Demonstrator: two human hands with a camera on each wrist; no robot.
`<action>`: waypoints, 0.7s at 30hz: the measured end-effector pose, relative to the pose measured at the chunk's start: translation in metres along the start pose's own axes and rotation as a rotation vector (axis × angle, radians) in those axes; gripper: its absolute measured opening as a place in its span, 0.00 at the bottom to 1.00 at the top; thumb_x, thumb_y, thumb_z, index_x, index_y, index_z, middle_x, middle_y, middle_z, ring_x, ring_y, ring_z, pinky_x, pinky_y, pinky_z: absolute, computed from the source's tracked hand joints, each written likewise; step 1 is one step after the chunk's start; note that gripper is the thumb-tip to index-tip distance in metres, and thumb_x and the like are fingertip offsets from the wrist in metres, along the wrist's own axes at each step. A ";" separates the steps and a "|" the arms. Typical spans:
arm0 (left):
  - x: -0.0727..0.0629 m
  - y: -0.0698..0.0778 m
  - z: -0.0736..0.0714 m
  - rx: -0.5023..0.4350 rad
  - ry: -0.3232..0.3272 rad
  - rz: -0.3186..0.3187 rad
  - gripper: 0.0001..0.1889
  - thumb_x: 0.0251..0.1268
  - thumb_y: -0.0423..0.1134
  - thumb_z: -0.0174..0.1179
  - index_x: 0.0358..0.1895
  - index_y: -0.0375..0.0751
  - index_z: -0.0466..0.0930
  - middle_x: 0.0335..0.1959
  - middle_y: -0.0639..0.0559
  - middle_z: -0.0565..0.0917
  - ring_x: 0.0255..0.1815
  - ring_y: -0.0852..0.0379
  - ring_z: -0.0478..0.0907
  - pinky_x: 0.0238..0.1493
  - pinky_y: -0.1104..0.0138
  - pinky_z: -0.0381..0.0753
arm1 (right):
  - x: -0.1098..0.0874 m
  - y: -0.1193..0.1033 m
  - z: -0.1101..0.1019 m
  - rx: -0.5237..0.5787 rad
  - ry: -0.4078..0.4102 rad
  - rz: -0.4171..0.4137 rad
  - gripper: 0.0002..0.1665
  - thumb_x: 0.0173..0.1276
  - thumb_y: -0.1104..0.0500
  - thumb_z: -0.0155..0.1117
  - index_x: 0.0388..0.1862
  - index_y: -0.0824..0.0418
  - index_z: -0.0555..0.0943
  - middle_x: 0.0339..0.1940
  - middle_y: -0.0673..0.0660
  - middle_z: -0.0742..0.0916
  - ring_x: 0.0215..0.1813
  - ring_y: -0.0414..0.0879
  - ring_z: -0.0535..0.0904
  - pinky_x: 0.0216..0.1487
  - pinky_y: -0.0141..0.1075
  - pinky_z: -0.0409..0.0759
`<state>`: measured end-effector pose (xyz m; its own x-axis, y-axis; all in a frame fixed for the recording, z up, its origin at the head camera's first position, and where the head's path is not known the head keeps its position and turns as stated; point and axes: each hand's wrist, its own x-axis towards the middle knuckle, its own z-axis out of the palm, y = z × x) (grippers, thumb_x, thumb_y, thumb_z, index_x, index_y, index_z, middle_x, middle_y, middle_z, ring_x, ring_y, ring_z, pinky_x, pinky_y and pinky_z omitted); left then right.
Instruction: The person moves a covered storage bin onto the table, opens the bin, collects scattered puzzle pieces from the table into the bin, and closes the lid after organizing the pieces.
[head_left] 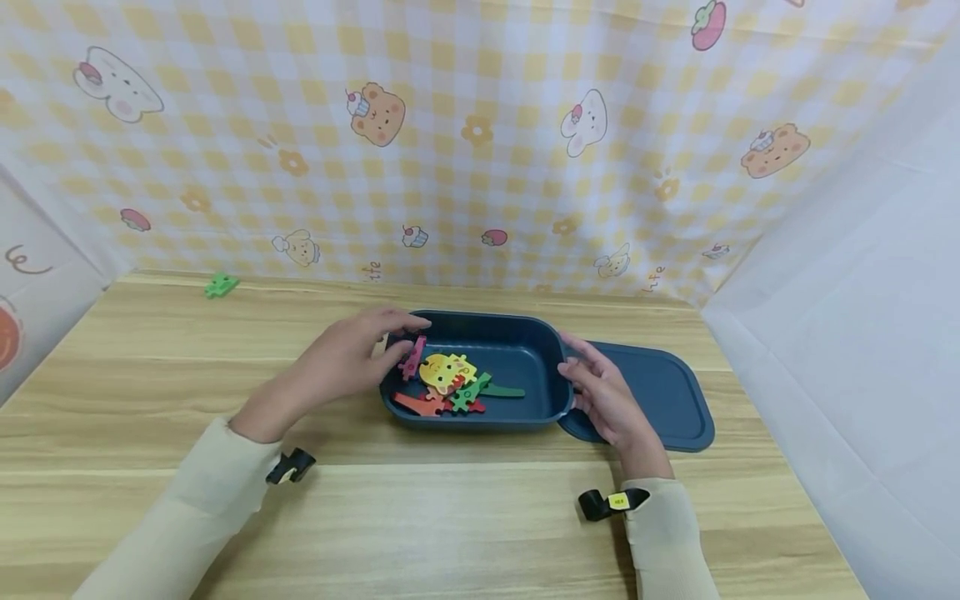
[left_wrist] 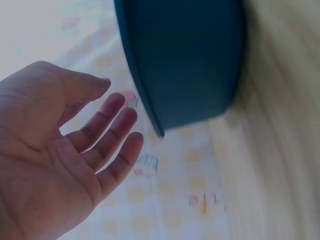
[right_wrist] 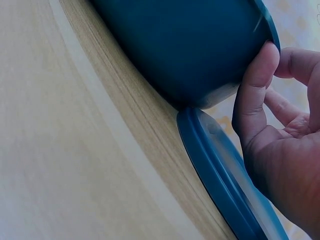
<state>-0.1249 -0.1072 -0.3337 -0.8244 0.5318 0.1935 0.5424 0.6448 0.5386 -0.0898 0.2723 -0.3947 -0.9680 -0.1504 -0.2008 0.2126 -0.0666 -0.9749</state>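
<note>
A dark blue rectangular box [head_left: 517, 358] stands uncovered on the table, with several puzzle pieces inside, mostly toward its left end. Among them are a yellow animal-face piece [head_left: 442, 372], a pink piece [head_left: 412, 358], a green piece [head_left: 471, 392] and an orange piece [head_left: 422, 405]. Over the box's left end, my left hand [head_left: 356, 354] has its fingers loosely bent and apart, the thumb near the pink piece. Nothing shows between those fingers in the left wrist view. My right hand [head_left: 603, 392] pinches the box's right rim between thumb and finger, seen closer in the right wrist view.
The matching blue lid [head_left: 660, 400] lies at the right, partly beneath the box's right end and behind my right hand. A separate green puzzle piece [head_left: 221, 285] lies at the table's back left. A checked curtain [head_left: 480, 167] hangs along the back edge.
</note>
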 end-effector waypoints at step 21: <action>-0.006 -0.052 -0.039 0.089 0.098 -0.181 0.21 0.81 0.37 0.56 0.72 0.43 0.78 0.71 0.39 0.80 0.68 0.35 0.79 0.62 0.37 0.81 | 0.000 0.000 0.000 0.002 -0.010 0.001 0.39 0.84 0.58 0.58 0.87 0.56 0.56 0.40 0.43 0.83 0.34 0.35 0.83 0.33 0.26 0.84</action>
<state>-0.1544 -0.1657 -0.3307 -0.9191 0.3500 0.1811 0.3925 0.7731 0.4983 -0.0900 0.2721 -0.3944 -0.9664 -0.1601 -0.2010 0.2141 -0.0689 -0.9744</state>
